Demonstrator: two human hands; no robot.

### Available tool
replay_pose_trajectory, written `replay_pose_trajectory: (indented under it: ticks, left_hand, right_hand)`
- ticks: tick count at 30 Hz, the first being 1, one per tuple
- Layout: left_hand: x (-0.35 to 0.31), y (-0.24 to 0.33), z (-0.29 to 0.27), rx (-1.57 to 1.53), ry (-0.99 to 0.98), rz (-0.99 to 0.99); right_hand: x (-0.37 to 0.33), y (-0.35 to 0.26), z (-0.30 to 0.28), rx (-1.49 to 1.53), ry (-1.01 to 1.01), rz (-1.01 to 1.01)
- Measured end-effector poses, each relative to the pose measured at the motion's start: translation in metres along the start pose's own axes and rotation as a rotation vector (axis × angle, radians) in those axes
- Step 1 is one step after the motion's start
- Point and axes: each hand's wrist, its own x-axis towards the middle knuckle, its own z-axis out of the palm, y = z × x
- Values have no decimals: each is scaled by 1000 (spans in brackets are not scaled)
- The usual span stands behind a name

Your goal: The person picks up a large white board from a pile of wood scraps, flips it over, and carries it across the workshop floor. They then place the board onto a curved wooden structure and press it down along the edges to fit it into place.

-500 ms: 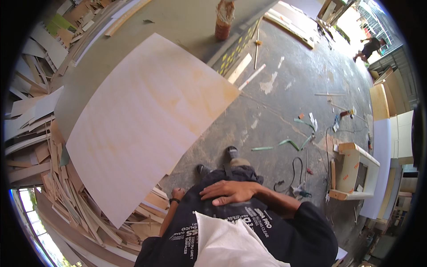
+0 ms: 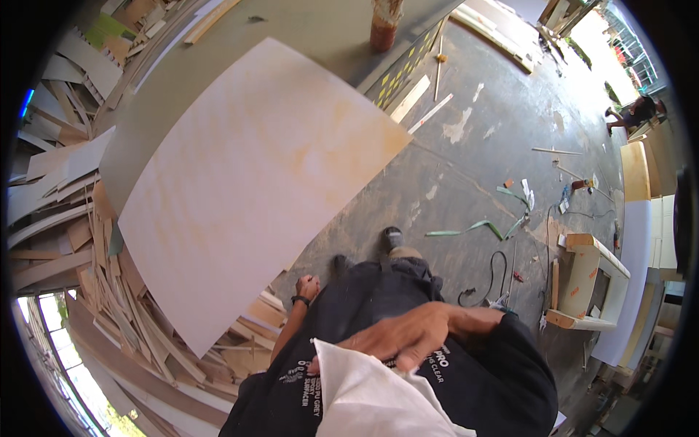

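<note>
The right hand's fingers are loosely extended over the black shirt, partly hidden by the white cloth; the left hand's are curled, any grip untellable. Beyond, leftward, the pale sheet is laid out, unheld; no cuts are seen.

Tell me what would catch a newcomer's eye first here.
Most likely the big pale sheet with tan streaks, spread across the left and centre of the view. Next might come the jumbled heap of wood offcuts down the left side. Then, at the bottom, the person's right hand lies across the front of the black shirt, by the white cloth.
</note>
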Motion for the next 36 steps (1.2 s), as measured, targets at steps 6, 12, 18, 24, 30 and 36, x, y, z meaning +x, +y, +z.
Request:
replay_pose_trajectory:
  ticks: [6,12,18,24,30,36]
  left_hand:
    - [3,-72,-7,188,73,56]
    - [-34,-64,-5,67,120,-32]
    - [-57,-90,-12,-119,164,-152]
    - [-54,-104,7,0,123,-113]
    - [-47,-71,15,-270,223,-48]
    - [-52,-90,2,-984,518,-106]
  right_hand:
    - [-33,33,-15,-439,120,503]
    - [-79,58,-25,-480,330,686]
    - [-77,7,-27,-397,424,753]
    - [26,1,-34,-452,47,221]
    - [26,68,-23,-213,-259,433]
    - [-38,81,-49,-336,99,630]
